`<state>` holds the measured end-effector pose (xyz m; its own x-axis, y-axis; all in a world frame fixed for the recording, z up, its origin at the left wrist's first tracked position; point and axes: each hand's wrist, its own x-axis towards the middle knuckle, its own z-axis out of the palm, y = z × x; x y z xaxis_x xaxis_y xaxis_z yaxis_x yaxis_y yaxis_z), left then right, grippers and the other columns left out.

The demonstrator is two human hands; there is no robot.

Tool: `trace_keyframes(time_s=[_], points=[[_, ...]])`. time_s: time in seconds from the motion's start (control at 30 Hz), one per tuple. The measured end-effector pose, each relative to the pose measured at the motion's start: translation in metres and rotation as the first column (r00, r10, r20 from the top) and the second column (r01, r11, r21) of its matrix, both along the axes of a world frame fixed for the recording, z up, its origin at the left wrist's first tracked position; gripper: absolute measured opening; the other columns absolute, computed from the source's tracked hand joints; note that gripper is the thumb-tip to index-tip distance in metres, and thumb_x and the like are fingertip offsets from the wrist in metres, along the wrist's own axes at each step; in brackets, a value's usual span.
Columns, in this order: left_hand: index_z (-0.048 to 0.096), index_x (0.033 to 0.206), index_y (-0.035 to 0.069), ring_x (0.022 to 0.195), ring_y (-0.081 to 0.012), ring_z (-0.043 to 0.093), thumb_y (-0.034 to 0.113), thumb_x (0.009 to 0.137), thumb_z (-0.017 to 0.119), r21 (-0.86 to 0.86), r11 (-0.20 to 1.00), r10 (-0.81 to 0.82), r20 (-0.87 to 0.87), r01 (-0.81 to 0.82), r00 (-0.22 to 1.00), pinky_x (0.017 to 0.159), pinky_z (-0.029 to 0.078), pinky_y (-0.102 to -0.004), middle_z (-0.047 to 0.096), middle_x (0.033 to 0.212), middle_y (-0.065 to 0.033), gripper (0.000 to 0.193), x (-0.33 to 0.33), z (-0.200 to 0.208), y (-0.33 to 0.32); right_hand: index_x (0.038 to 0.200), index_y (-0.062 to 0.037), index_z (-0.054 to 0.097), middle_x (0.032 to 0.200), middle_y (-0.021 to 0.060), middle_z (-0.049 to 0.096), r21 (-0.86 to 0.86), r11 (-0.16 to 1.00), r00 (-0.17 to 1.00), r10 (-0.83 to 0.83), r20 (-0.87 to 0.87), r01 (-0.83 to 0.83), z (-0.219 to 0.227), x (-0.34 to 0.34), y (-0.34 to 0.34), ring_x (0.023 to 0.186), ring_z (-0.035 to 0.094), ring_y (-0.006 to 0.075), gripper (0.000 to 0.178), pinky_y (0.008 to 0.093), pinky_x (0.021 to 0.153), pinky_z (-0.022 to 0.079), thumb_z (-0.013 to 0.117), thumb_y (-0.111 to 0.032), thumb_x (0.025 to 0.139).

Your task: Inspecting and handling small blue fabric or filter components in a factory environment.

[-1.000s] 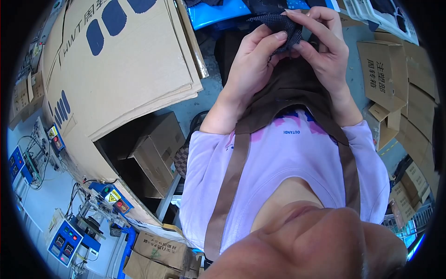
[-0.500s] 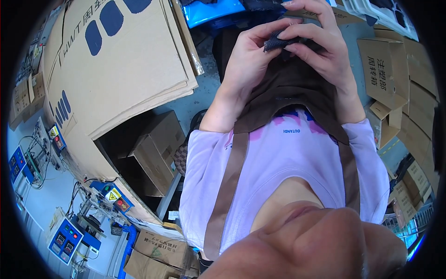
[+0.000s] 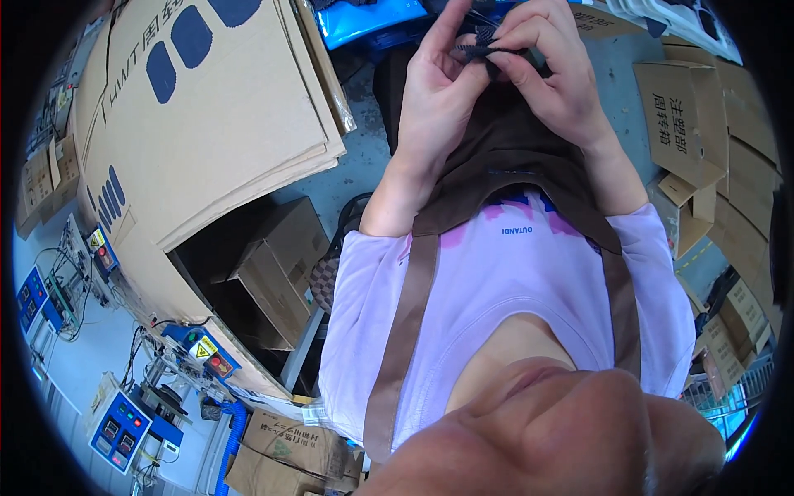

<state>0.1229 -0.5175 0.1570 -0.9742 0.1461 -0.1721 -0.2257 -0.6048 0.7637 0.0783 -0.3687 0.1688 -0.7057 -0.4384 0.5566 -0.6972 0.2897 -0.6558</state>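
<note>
A small piece of dark, textured fabric (image 3: 478,52) is pinched between my two hands at the top of the head view, above the brown apron (image 3: 529,124). My left hand (image 3: 438,99) grips its left side with the thumb, while one finger points upward. From the other side, my right hand (image 3: 550,70) has thumb and fingertips closed on the fabric. Part of the piece is hidden behind my fingers. Several dark oval pieces (image 3: 192,37) lie in a row on the cardboard (image 3: 240,124) to the left.
Behind my hands is a blue plastic bag (image 3: 372,23) with dark material on it. A white plastic crate (image 3: 662,21) stands at the far right, with open cardboard boxes (image 3: 682,124) below it. Control units (image 3: 120,430) with wires and a blue coiled hose (image 3: 231,446) are at lower left.
Both hands have shifted slightly left. The fabric has been turned and folded differently between the fingertips, and a left finger now points up.
</note>
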Motion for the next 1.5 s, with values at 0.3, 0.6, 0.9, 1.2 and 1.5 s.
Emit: trace_keyframes(time_s=[0.3, 0.6, 0.9, 1.2, 1.5], points=[[0.016, 0.154, 0.006, 0.117, -0.0202, 0.057, -0.004, 0.09, 0.062, -0.035, 0.999, -0.028, -0.207, 0.021, 0.978, 0.096, 0.046, -0.0245, 0.052, 0.137, -0.0178, 0.079, 0.0, 0.009, 0.005, 0.085, -0.0076, 0.062, 0.104, 0.0081, 0.058, -0.048, 0.984, 0.969, -0.178, -0.172, 0.172, 0.002, -0.005, 0.005, 0.12, 0.047, 0.0362, 0.007, 0.0513, 0.108, 0.027, 0.068, -0.008, 0.08], [0.01, 0.156, 0.01, 0.096, -0.0184, 0.064, -0.007, 0.09, 0.059, 0.185, 0.983, 0.042, -0.171, -0.01, 0.984, 0.087, 0.049, -0.0213, 0.061, 0.122, -0.0186, 0.083, -0.004, 0.001, 0.003, 0.085, -0.0081, 0.067, 0.11, 0.0088, 0.056, -0.266, 0.943, 0.926, -0.092, 0.367, 0.199, 0.017, 0.019, 0.007, 0.127, 0.042, 0.0395, 0.007, 0.0518, 0.107, 0.03, 0.071, -0.011, 0.079], [0.005, 0.156, 0.011, 0.093, -0.0164, 0.063, -0.012, 0.088, 0.057, -0.147, 0.981, 0.065, -0.38, -0.129, 0.923, 0.082, 0.047, -0.0175, 0.062, 0.119, -0.0185, 0.089, -0.006, -0.017, 0.004, 0.085, -0.0081, 0.069, 0.109, 0.0083, 0.056, 0.036, 0.999, 1.0, -0.023, -0.013, 0.024, 0.025, -0.002, 0.01, 0.128, 0.042, 0.0389, 0.007, 0.0513, 0.106, 0.031, 0.071, -0.01, 0.079], [-0.001, 0.157, 0.019, 0.106, -0.025, 0.061, 0.015, 0.098, 0.051, -0.126, 0.987, 0.055, -0.313, -0.099, 0.948, 0.092, 0.047, -0.0291, 0.058, 0.127, -0.0227, 0.079, 0.004, 0.006, 0.012, 0.085, -0.0082, 0.069, 0.109, 0.0078, 0.057, -0.116, 0.988, 0.856, -0.026, 0.517, 0.1, 0.016, 0.006, 0.01, 0.126, 0.043, 0.0374, 0.007, 0.0499, 0.106, 0.032, 0.071, -0.008, 0.078], [-0.004, 0.156, 0.025, 0.128, -0.043, 0.047, 0.067, 0.096, 0.022, 0.17, 0.973, -0.09, -0.329, 0.153, 0.94, 0.108, 0.036, -0.051, 0.041, 0.142, -0.0327, 0.078, 0.001, -0.004, -0.012, 0.09, -0.0079, 0.067, 0.112, 0.0086, 0.057, -0.055, 0.992, 0.992, -0.111, 0.058, 0.114, 0.004, 0.003, 0.034, 0.125, 0.044, 0.0346, 0.012, 0.0466, 0.105, 0.033, 0.07, -0.005, 0.079]])
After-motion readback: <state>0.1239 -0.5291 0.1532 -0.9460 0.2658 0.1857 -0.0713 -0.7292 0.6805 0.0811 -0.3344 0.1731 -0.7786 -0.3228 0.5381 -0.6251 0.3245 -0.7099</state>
